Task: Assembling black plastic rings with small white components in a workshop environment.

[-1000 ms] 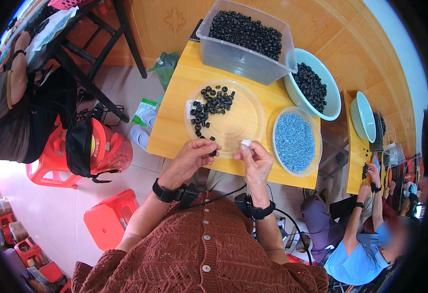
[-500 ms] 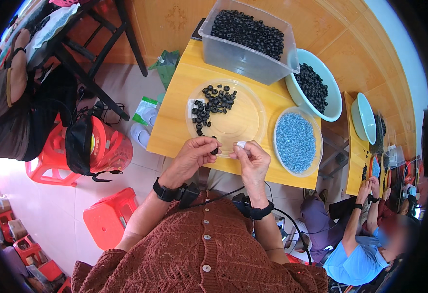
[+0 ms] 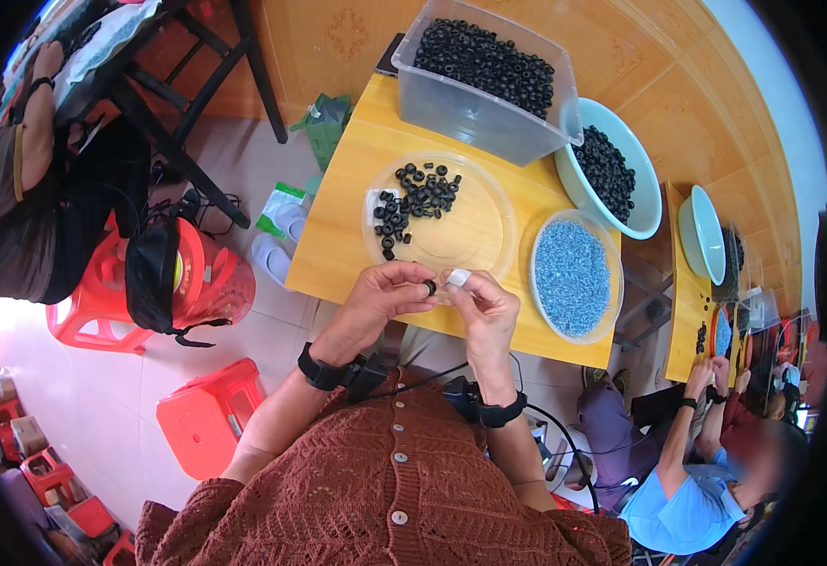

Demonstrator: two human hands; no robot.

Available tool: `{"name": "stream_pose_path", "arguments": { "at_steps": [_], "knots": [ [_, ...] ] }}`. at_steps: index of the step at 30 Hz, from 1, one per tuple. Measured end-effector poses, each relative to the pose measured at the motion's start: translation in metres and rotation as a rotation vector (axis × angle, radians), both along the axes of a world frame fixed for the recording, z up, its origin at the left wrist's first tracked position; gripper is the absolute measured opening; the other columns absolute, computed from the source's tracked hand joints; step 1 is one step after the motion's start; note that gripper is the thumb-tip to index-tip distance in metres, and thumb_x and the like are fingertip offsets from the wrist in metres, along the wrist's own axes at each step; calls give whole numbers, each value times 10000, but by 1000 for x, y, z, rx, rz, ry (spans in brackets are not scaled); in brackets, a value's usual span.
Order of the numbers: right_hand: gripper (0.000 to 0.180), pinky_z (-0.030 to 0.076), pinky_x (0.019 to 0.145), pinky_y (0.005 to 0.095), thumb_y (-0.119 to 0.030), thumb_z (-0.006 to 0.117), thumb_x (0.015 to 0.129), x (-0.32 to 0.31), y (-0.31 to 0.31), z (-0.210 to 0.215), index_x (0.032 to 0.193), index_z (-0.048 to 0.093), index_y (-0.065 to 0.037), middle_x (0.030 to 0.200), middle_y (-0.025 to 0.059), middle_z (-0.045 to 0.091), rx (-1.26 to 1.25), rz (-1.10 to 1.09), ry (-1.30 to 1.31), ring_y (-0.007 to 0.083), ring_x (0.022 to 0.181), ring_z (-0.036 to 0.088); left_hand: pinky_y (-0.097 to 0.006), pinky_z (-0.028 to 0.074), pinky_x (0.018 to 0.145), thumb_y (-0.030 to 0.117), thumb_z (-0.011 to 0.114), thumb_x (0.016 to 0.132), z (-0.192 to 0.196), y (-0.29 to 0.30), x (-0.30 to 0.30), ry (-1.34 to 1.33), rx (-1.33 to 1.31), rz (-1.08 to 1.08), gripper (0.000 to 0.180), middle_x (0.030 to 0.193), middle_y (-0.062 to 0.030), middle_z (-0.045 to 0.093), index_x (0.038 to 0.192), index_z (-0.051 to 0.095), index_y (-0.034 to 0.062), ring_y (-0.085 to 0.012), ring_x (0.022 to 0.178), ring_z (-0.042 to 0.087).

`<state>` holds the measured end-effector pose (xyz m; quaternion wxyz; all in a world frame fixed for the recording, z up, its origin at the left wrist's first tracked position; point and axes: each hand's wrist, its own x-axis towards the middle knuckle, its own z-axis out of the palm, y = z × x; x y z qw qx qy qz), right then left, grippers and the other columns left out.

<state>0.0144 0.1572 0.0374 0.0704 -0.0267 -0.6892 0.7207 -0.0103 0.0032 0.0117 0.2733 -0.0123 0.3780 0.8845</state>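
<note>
In the head view, the left hand is pinching a small black ring between thumb and fingertips, closed around it at the near edge of the yellow table. The ring is sitting at the tips of that hand, on its right side, just short of the right hand. The right hand is gripping a small white piece at its fingertips, fingers curled in, and the piece is lying just beside the ring; whether the two are touching cannot be told. Both hands are meeting over the table's front edge, just below the clear plate.

The plate is holding a scatter of black rings on its left half, well apart from the hands. To the right of the plate, a bowl of blue beads is standing near the right hand. Behind the plate, a clear tub is sitting full of black rings, and a pale bowl with more of them is standing at the far right corner. Both wrists are wearing black bands.

On the floor to the left, red stools are standing. At the lower right, another person in a blue shirt is working at a second table.
</note>
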Motion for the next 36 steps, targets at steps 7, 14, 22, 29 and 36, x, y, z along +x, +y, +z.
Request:
{"name": "stream_pose_path", "arguments": {
  "at_steps": [7,14,22,29,36],
  "knots": [
    [153,471,638,245,89,592,731,3,-6,12,862,642,28,811,100,621,273,-33,26,158,736,595,-245,518,773,-58,607,766,0,3,2,157,-80,79,272,974,-71,585,1031,572,-6,-126,861,599],
    [192,467,633,302,116,569,686,4,-11,23,847,633,32,768,147,617,664,-29,322,264,704,586,-237,498,785,-45,627,761,-4,3,1,238,-98,111,272,969,-66,611,1025,576,-1,-116,871,597],
    [206,446,613,247,120,556,716,7,-9,24,880,639,29,791,131,606,539,-71,233,192,700,578,-237,477,812,-42,635,757,0,1,2,215,-74,128,250,971,-61,620,995,584,11,-113,888,593],
    [174,458,607,283,112,530,719,3,-15,31,848,609,28,782,111,554,700,-33,335,234,672,578,-236,478,807,-49,629,755,-6,-5,2,217,-72,141,239,951,-65,626,983,590,10,-114,875,594],
    [134,458,589,309,16,591,713,-37,11,-2,843,623,24,780,133,587,989,77,157,250,643,591,-267,500,802,-28,589,787,1,-37,-3,92,-73,252,198,928,-85,633,982,585,4,-162,864,618]
  ]
}}
